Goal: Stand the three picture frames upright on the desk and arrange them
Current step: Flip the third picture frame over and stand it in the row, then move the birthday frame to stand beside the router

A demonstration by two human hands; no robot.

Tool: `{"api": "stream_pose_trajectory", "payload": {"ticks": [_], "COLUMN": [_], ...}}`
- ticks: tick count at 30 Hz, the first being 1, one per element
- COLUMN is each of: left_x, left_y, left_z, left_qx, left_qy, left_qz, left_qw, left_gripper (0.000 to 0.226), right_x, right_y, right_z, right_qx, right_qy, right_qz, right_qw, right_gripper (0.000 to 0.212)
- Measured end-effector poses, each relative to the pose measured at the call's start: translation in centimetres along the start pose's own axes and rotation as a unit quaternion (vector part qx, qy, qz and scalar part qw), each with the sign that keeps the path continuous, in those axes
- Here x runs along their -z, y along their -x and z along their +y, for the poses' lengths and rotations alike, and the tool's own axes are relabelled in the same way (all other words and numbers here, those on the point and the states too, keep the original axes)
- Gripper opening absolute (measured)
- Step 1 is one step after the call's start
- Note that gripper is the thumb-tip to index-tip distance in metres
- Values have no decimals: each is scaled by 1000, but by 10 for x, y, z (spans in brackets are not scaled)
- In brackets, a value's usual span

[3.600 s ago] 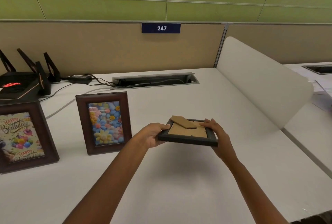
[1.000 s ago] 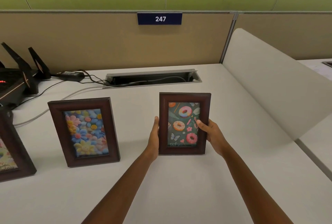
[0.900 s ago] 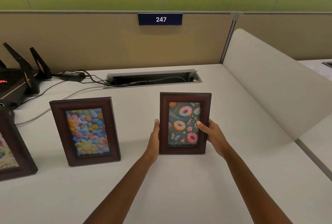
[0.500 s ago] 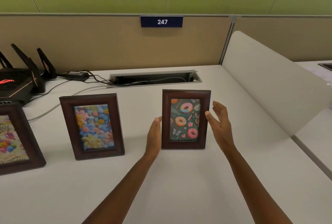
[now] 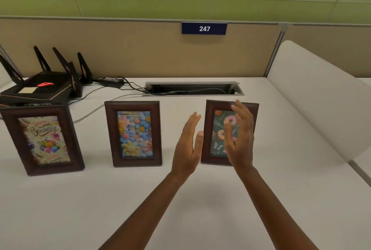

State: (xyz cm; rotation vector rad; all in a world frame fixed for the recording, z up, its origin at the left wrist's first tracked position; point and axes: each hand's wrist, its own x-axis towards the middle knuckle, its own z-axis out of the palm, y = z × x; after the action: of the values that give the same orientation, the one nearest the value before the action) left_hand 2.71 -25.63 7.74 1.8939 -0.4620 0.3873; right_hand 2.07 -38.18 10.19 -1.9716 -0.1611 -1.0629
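Observation:
Three dark brown picture frames stand upright in a row on the white desk [image 5: 180, 209]. The birthday frame [image 5: 43, 139] is at the left, the flower frame [image 5: 134, 133] in the middle, the donut frame [image 5: 216, 129] at the right. My left hand [image 5: 188, 147] is raised with fingers apart, just left of the donut frame and holding nothing. My right hand [image 5: 240, 137] hovers open in front of the donut frame, hiding much of its picture. Neither hand touches a frame.
A black router [image 5: 42, 87] with antennas sits at the back left, its power brick [image 5: 111, 81] and cables trailing to a cable slot [image 5: 192, 88] in the desk. A white curved divider [image 5: 321, 99] bounds the right side. A beige partition runs behind.
Both hands let go of the donut frame, which now stands by itself, and have drawn back and up with fingers spread. The camera view has shifted left, showing the whole birthday frame.

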Motion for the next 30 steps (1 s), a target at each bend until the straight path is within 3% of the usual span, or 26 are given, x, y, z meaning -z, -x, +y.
{"api": "stream_pose_trajectory", "payload": {"ticks": [4, 14, 19, 24, 30], "left_x": [28, 137, 207, 265, 312], "left_y": [0, 7, 10, 20, 36], "left_z": [-2, -32, -61, -90, -123], "left_qx": [-51, -72, -65, -18, 83], "left_qy": [-37, -94, -164, -217, -224], "left_qz": [15, 72, 152, 237, 281], "left_qw": [998, 990, 972, 947, 929], "left_gripper": [44, 45, 45, 47, 54], "right_x": [-32, -125, -175, -222, -260], "right_y": [8, 34, 57, 83, 110], "right_z": [-27, -99, -135, -157, -162], "right_qx": [25, 21, 22, -29, -102], "right_qy": [-11, -79, -99, -108, -129], "right_qz": [-11, -92, -151, -218, -305], "right_qw": [1000, 992, 983, 970, 938], "right_gripper": [40, 41, 48, 46, 53]}}
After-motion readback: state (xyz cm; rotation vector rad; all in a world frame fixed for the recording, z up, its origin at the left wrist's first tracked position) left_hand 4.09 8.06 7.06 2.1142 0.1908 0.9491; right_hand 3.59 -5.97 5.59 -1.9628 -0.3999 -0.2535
